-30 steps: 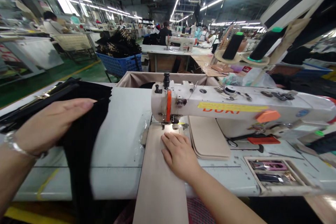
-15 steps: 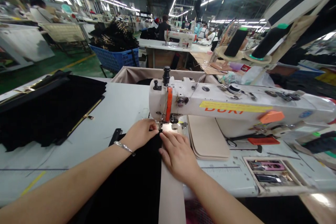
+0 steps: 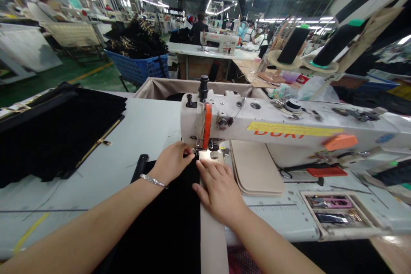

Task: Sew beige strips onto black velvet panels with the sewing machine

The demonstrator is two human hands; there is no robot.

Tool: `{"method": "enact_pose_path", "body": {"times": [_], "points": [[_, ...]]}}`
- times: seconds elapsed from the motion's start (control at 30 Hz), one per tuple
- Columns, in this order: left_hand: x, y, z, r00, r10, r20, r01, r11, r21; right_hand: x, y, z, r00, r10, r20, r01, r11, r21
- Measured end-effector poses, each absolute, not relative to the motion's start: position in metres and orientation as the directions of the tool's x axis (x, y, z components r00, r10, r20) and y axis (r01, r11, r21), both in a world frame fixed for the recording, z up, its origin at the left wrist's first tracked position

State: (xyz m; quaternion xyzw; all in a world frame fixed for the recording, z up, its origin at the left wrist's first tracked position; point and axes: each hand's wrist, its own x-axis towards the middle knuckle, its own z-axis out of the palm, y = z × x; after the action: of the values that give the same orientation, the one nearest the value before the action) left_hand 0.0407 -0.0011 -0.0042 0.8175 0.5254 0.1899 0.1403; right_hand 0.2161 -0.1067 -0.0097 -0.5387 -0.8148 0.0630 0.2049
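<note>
A black fabric panel (image 3: 170, 222) runs from the front edge of the table up to the needle area of a white sewing machine (image 3: 237, 115). Beside its right edge lies a beige strip (image 3: 213, 244). My left hand (image 3: 171, 160), with a silver bangle at the wrist, pinches the top of the black fabric right by the presser foot (image 3: 197, 151). My right hand (image 3: 221, 190) lies flat, fingers stretched forward, on the beige strip and close to the black edge. The needle tip is too small to make out.
Black pieces with gold zippers (image 3: 61, 132) are stacked on the left of the table. Beige panels (image 3: 255, 167) sit under the machine arm. At right are a tool tray (image 3: 340, 214) and thread cones (image 3: 293, 45). A blue basket (image 3: 138, 66) stands beyond.
The view has shifted slightly, so the surroundings sit a little differently. Both hands keep nearly the same places at the presser foot, and the left fingers still pinch the black fabric.
</note>
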Motion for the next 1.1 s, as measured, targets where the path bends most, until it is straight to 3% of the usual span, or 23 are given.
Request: {"method": "enact_pose_path", "body": {"times": [0.17,0.33,0.47,0.93,1.03,1.1], "points": [[0.038,-0.009,-0.002,0.419,0.881,0.219,0.779,-0.473,0.412,0.216,-0.108,-0.009,-0.329,0.906,0.266,0.856,0.405,-0.320],[0.022,-0.040,-0.008,0.680,0.668,0.301,0.624,-0.744,0.240,0.217,-0.109,-0.009,-0.320,0.908,0.272,0.851,0.401,-0.338],[0.017,-0.048,-0.018,0.703,0.638,0.315,0.615,-0.768,0.182,0.217,-0.108,-0.010,-0.316,0.907,0.277,0.848,0.401,-0.347],[0.017,-0.037,-0.018,0.723,0.620,0.305,0.598,-0.782,0.173,0.215,-0.111,-0.010,-0.294,0.908,0.300,0.858,0.389,-0.336],[0.004,-0.059,-0.007,0.778,0.590,0.213,0.554,-0.806,0.209,0.216,-0.138,-0.009,-0.319,0.901,0.293,0.836,0.414,-0.360],[-0.009,-0.090,0.003,0.861,0.495,0.116,0.459,-0.855,0.242,0.217,-0.166,-0.009,-0.348,0.883,0.314,0.804,0.454,-0.384]]}}
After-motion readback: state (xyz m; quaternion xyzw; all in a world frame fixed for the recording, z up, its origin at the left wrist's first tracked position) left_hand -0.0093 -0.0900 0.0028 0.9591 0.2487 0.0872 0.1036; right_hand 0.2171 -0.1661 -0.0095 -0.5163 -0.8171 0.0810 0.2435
